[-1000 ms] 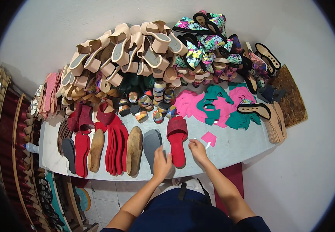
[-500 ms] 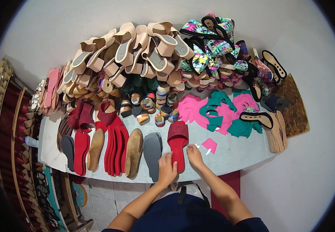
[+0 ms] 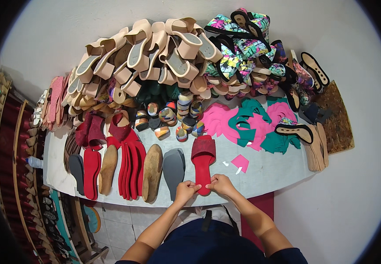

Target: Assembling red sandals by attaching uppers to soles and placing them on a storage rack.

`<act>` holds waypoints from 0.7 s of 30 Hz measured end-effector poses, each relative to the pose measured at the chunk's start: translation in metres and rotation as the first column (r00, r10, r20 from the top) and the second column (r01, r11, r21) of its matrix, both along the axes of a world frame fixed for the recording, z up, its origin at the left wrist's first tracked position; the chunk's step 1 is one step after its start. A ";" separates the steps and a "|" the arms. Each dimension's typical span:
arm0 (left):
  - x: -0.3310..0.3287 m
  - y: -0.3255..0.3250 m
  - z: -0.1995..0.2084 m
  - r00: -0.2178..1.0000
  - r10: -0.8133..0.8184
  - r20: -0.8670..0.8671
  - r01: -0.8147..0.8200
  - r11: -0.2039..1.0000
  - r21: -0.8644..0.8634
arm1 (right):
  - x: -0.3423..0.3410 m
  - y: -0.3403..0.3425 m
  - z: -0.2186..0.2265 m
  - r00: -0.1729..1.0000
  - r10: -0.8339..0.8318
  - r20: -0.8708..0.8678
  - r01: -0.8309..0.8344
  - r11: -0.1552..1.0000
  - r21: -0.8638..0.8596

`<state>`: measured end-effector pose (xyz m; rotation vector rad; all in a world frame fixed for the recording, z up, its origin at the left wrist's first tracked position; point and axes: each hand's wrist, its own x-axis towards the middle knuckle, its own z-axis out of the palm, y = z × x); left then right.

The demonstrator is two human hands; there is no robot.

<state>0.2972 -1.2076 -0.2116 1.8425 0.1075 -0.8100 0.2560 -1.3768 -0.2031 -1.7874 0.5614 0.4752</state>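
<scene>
A red slide sandal [image 3: 204,169] with a darker textured strap lies on the table, toe away from me. My left hand [image 3: 187,192] is closed at the left edge of its heel, thumb against the rim. At the heel's opposite edge, my right hand [image 3: 221,185] pinches the sole between thumb and fingers. Just left of the sandal are stacked grey soles [image 3: 174,169], partly covered by my left hand. Beyond them lies a wooden shoe last [image 3: 152,174]. Pink and white scraps [image 3: 240,163] sit to the right.
Red soles [image 3: 131,171], another last [image 3: 108,169] and dark red uppers [image 3: 94,130] fill the left side. Beige heeled sandals [image 3: 140,44] and patterned wedges [image 3: 239,48] are piled behind. Pink and green cutouts [image 3: 261,125] spread at right, near beige soles [image 3: 317,149].
Both hands have slid nearer to me, down to the sandal's heel. My right hand has come left from beside the sandal and now grips the sole's edge.
</scene>
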 end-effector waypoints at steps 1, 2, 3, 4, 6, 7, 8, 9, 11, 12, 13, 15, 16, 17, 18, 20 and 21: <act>0.000 0.000 0.000 0.999 0.012 -0.034 -0.013 0.999 -0.034 | 0.000 0.001 0.002 1.000 -0.003 0.002 0.003 1.000 -0.018; 0.001 0.000 0.001 0.997 0.022 -0.067 -0.027 0.997 -0.067 | 0.000 0.001 0.002 1.000 -0.005 0.002 0.005 1.000 -0.020; 0.001 0.000 0.001 0.998 0.020 -0.068 -0.025 0.997 -0.068 | 0.001 0.001 0.001 1.000 -0.004 0.006 0.004 1.000 -0.031; 0.002 -0.001 0.003 0.996 0.038 -0.084 -0.045 0.995 -0.086 | 0.001 0.001 0.001 1.000 0.000 0.010 0.001 0.999 -0.041; 0.004 0.001 0.003 0.993 0.056 -0.099 -0.067 0.992 -0.103 | 0.000 0.001 0.004 1.000 0.009 0.008 -0.009 0.999 -0.033; 0.008 0.002 0.003 0.992 -0.023 -0.123 0.013 0.996 -0.083 | 0.000 -0.001 0.006 1.000 0.016 0.010 -0.016 0.999 -0.028; 0.011 0.004 0.003 0.984 -0.101 -0.148 0.093 0.994 -0.064 | 0.001 -0.006 0.001 1.000 0.014 0.014 -0.013 0.999 -0.030; 0.014 0.004 0.003 0.984 -0.104 -0.145 0.096 0.993 -0.065 | 0.001 -0.015 -0.009 0.999 0.033 -0.008 -0.031 0.989 0.147; 0.027 0.002 0.008 0.989 -0.058 -0.138 0.048 0.996 -0.072 | 0.004 -0.030 -0.011 0.998 0.061 -0.027 -0.049 0.945 0.324; 0.036 0.004 0.011 0.990 -0.062 -0.126 0.050 0.994 -0.102 | 0.011 -0.041 -0.007 0.980 -0.133 -0.146 0.186 0.870 0.456; 0.046 0.002 0.015 0.988 -0.044 -0.145 0.020 0.986 -0.164 | 0.017 -0.048 -0.004 0.908 -0.304 -0.289 0.417 0.730 0.542; 0.067 -0.004 -0.003 0.995 0.089 -0.055 -0.096 0.985 -0.145 | 0.029 -0.048 -0.013 0.856 -0.492 -0.156 0.484 0.660 0.575; 0.078 -0.010 -0.014 0.995 0.087 -0.056 -0.094 0.985 -0.147 | 0.037 -0.047 -0.020 0.751 -0.660 -0.027 0.532 0.580 0.616; 0.087 -0.017 -0.021 0.985 0.174 -0.002 -0.173 0.977 -0.123 | 0.045 -0.044 -0.021 0.751 -0.660 -0.027 0.533 0.580 0.616; 0.094 -0.021 -0.026 0.965 0.258 0.054 -0.251 0.962 -0.104 | 0.053 -0.037 -0.023 0.739 -0.673 -0.032 0.526 0.548 0.650; 0.100 -0.038 -0.017 0.975 0.221 -0.036 -0.224 0.965 -0.135 | 0.065 -0.032 -0.030 0.744 -0.665 -0.063 0.502 0.495 0.709; 0.101 -0.044 -0.012 0.974 0.189 -0.122 -0.208 0.964 -0.164 | 0.068 -0.031 -0.032 0.738 -0.672 -0.064 0.509 0.492 0.707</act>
